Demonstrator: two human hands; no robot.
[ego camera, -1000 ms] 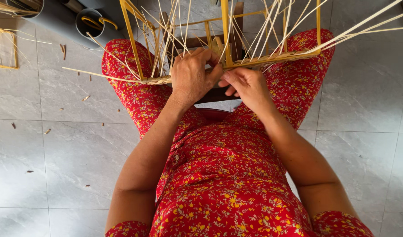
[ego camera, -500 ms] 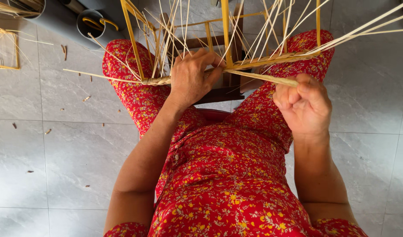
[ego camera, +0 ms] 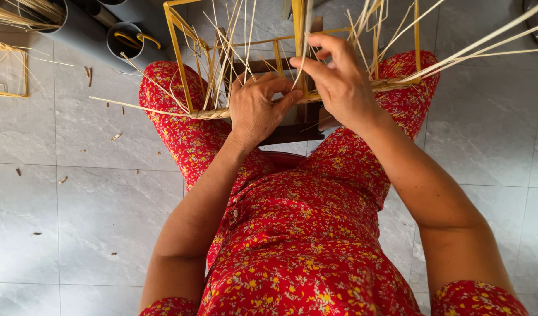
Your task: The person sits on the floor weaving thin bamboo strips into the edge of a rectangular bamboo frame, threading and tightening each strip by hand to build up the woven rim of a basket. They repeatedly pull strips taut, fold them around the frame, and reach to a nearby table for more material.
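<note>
A yellow wire frame [ego camera: 176, 47] with a woven straw rim [ego camera: 213, 113] rests across my knees, with many pale straw strands [ego camera: 225, 47] sticking up from it. My left hand [ego camera: 256, 109] presses on the woven rim near the middle, fingers curled over the strands. My right hand [ego camera: 338, 79] is just to its right and higher, pinching a straw strand [ego camera: 303, 47] between thumb and fingers beside an upright yellow bar. A dark wooden stool [ego camera: 289, 133] shows under the frame between my legs.
I sit in red flowered clothes on a grey tiled floor [ego camera: 76, 205] dotted with straw bits. Grey tubes [ego camera: 125, 41] holding yellow wire stand at the top left. Another yellow frame [ego camera: 8, 70] lies at the left edge. Long strands [ego camera: 485, 44] reach out to the right.
My right hand, which had pulled a strand out to the right, has come back to the frame's middle and now pinches a strand upright. My left hand stayed on the rim.
</note>
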